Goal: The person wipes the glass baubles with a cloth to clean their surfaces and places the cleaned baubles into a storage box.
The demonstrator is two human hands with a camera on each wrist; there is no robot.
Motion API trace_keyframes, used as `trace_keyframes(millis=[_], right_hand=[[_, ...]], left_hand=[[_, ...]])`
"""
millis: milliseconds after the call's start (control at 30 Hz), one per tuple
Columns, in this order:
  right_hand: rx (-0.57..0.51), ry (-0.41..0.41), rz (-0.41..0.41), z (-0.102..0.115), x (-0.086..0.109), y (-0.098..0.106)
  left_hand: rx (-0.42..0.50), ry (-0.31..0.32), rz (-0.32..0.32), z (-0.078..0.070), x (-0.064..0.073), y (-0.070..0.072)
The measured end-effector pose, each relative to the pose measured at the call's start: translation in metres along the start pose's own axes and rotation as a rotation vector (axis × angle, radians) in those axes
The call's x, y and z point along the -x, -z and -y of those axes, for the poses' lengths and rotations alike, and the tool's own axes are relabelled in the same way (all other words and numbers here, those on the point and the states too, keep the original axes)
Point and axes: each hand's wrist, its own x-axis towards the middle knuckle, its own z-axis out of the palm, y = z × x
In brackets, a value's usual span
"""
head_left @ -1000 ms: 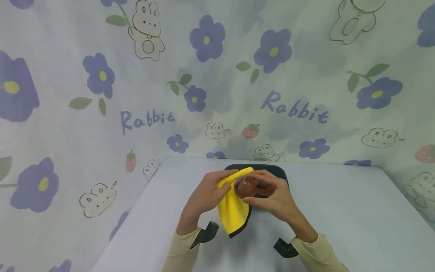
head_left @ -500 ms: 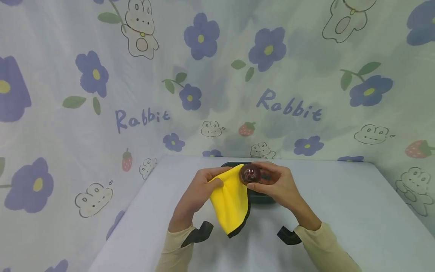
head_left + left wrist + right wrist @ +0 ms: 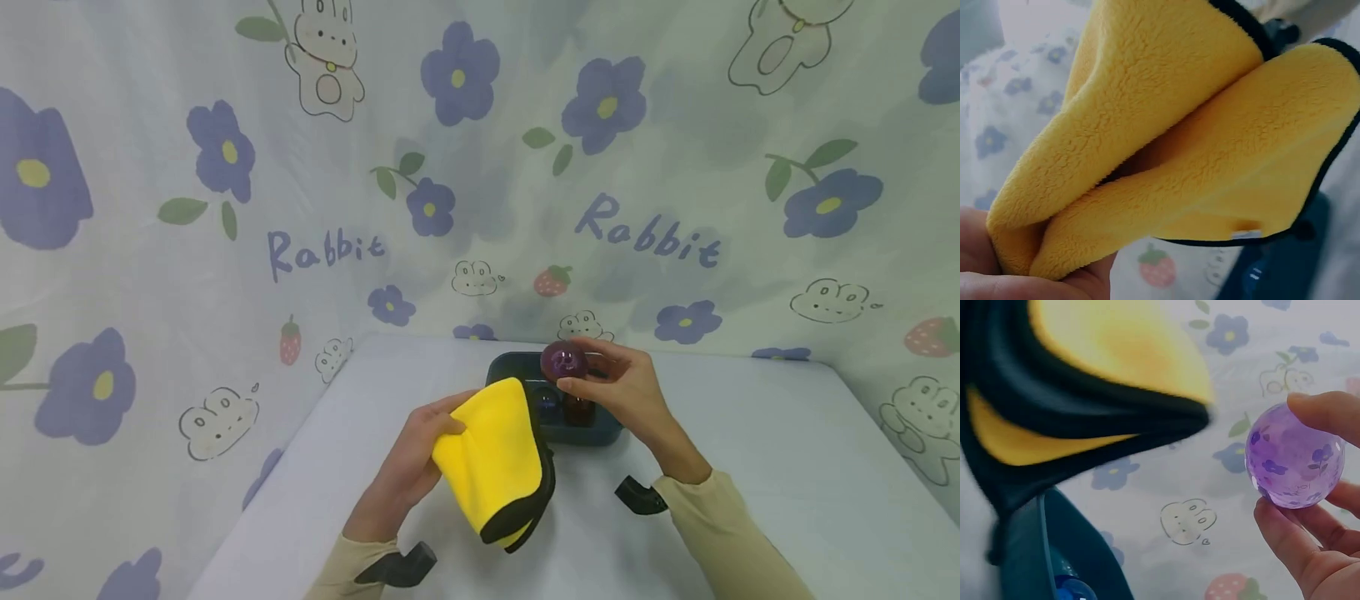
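In the head view my left hand [image 3: 408, 454] pinches a yellow cloth [image 3: 491, 454] with a black border. The cloth hangs folded, and its plush side fills much of the left wrist view. A see-through purple ball [image 3: 1296, 459] is held between the thumb and fingers of my right hand [image 3: 628, 387]. This ball is up over the back right part of a dark teal tray [image 3: 581, 436]. Inside the tray lie a blue ball [image 3: 547, 402] and a reddish-brown ball [image 3: 578, 411]. The cloth's right edge overlaps the tray's left part in this view.
The tray stands near the far edge of a white table [image 3: 750, 467]. Behind it hangs a pale curtain [image 3: 510, 183] printed with flowers and rabbits. Black camera mounts [image 3: 641, 496] stick out from both wrists.
My right hand has carried the ball away from the cloth, up over the tray. My left hand has drawn the cloth left and toward me, uncovering the tray and the balls inside.
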Motion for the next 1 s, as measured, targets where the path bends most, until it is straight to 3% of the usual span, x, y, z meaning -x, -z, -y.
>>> trace_keyframes(millis=[100,233,367,633,1000], right_hand=[[0.0,-0.023,0.003,-0.003,-0.004,-0.004],[-0.005,-0.044,0.011,-0.009,-0.009,-0.009],[-0.017,-0.063,0.016,-0.017,-0.014,-0.015],[0.003,-0.076,0.052,-0.037,-0.025,-0.03],[0.063,-0.161,0.104,-0.059,-0.036,-0.052]], left_hand=[[0.008,0.047,-0.045,0.019,0.005,0.015],[0.002,0.11,-0.164,0.042,0.011,0.034],[-0.023,0.13,-0.235,0.057,0.016,0.051],[-0.067,0.152,-0.317,0.075,0.026,0.074],[-0.14,0.177,-0.365,0.09,0.027,0.085]])
